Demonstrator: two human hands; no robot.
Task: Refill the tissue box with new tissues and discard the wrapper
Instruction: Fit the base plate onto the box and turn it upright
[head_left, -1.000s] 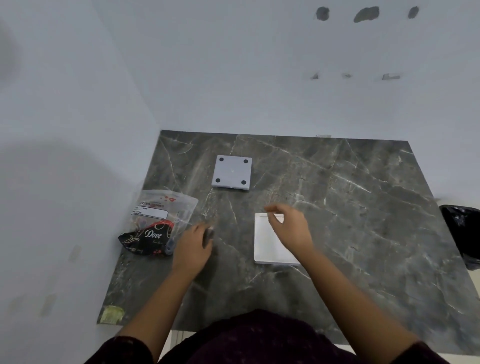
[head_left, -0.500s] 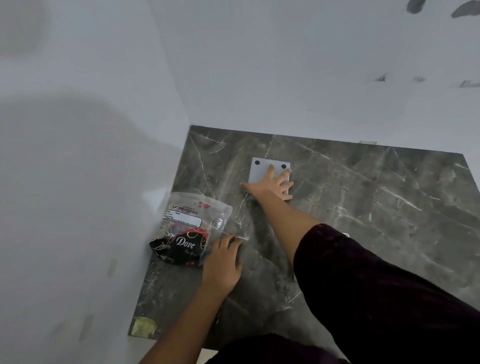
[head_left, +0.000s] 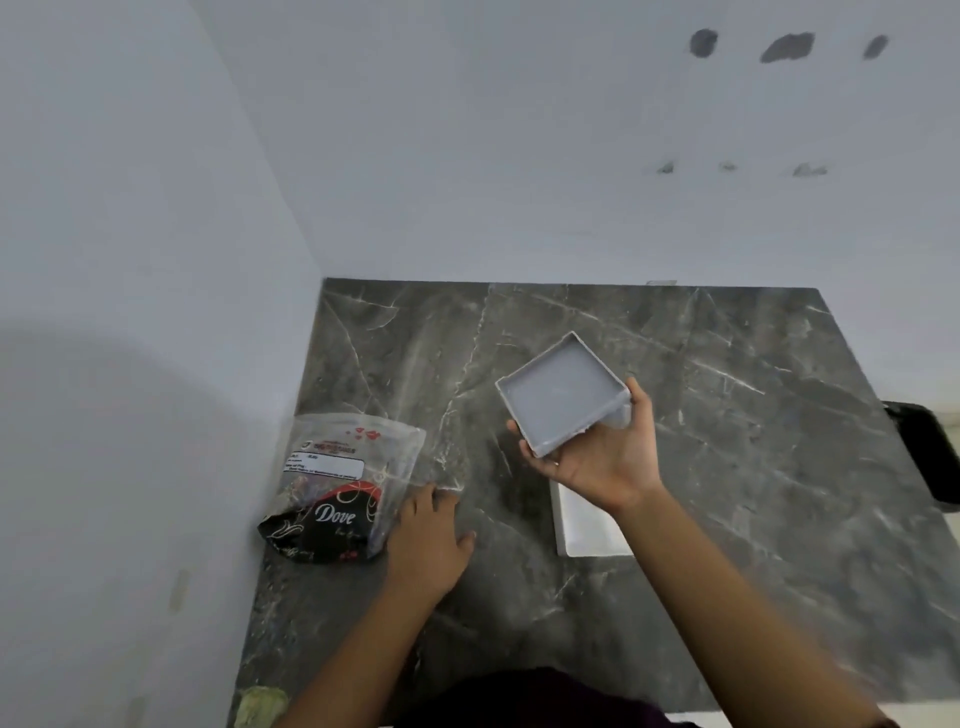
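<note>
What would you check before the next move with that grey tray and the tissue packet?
1. Grey tray held by right hand: ok.
2. Tray hollow facing up and empty: ok.
3. White tray within reach on the marble counter: ok.
4. Left hand on the tissue packet: ok, touching its edge.
5. Packet opened: cannot tell.
6. Black bin at the counter's right edge for the wrapper: ok.

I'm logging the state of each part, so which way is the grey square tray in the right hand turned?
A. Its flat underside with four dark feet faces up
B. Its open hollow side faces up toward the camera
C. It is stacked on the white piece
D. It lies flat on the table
B: the right hand holds the grey tray tilted above the table, its raised rim and hollow inside showing.
</note>
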